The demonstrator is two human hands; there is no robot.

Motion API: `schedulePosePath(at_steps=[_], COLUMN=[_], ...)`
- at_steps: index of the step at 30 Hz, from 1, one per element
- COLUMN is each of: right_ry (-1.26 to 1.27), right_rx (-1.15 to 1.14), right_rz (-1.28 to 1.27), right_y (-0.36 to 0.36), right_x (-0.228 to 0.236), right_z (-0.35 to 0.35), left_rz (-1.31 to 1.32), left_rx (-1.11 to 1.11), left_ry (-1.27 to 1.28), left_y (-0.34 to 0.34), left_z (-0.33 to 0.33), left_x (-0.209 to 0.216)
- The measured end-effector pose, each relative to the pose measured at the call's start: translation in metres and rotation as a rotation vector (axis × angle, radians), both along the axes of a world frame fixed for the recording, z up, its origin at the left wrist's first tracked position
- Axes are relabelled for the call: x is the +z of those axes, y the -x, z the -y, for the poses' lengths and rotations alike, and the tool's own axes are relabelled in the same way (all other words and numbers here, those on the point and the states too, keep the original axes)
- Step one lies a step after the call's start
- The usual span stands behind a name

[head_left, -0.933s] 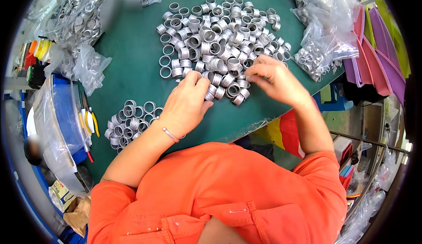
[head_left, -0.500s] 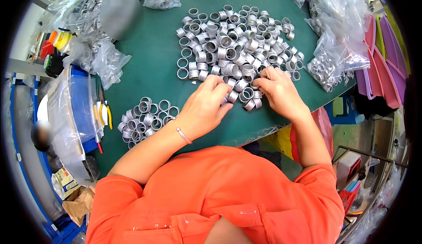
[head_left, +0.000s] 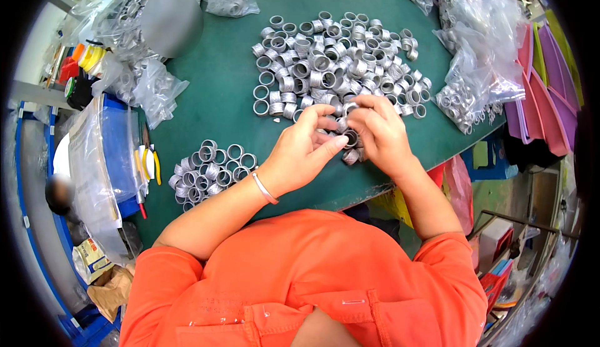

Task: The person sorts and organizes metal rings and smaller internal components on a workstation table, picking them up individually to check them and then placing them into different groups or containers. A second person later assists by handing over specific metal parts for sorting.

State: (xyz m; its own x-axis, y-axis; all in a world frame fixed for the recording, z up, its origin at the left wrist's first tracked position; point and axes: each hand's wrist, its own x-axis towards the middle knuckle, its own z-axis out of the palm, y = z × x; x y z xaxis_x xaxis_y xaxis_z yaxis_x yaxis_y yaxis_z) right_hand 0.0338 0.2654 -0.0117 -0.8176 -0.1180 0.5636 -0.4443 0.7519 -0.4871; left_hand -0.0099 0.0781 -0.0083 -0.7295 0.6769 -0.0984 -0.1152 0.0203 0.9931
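A broad heap of silver metal rings (head_left: 322, 63) with textured outer bands lies on the green tabletop. At its near edge my left hand (head_left: 303, 150) is half curled, thumb and fingers apart, fingertips close to several rings. Facing it, my right hand (head_left: 381, 138) has its fingers bent down and closed around a metal ring (head_left: 350, 138); the hand partly hides it. My left thumb tip is right beside that ring. To the left of my left forearm sits a smaller group of the same rings (head_left: 209, 171), many standing with their openings up.
Clear plastic bags of metal parts lie at the back left (head_left: 156, 88) and right (head_left: 478, 66). Yellow-handled pliers (head_left: 156, 167) rest at the left edge beside a blue tray (head_left: 119, 153). Pink and purple plastic bins (head_left: 544, 100) stand at the right.
My hands have come closer together, the right moving left and the left thumb nearer to it. The rings at the heap's near edge have shifted; the smaller group looks unchanged.
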Motion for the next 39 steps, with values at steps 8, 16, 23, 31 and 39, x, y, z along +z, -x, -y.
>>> schedulePosePath(at_steps=[8,16,23,31,39], right_ry=[0.021,-0.050,0.090,-0.148,0.174], right_rx=[0.022,-0.092,-0.252,-0.191,-0.247], right_rz=[0.018,0.195,0.135,-0.093,0.047], right_y=[-0.016,-0.048,-0.042,0.047,0.044], right_x=[0.008,-0.023,-0.010,0.004,-0.015], right_z=[0.014,-0.006,-0.015,-0.026,-0.022], left_rz=[0.029,-1.515,-1.639,-1.288,-0.769], left_rx=[0.218,0.961,0.816,0.226,0.150], left_ry=[-0.086,0.369,0.718,0.202,0.140], left_y=[0.042,0.223,0.244,0.112,0.042], left_z=[0.030,0.133,0.154,0.022,0.021], left_x=[0.024,0.096,0.089,0.047,0.019])
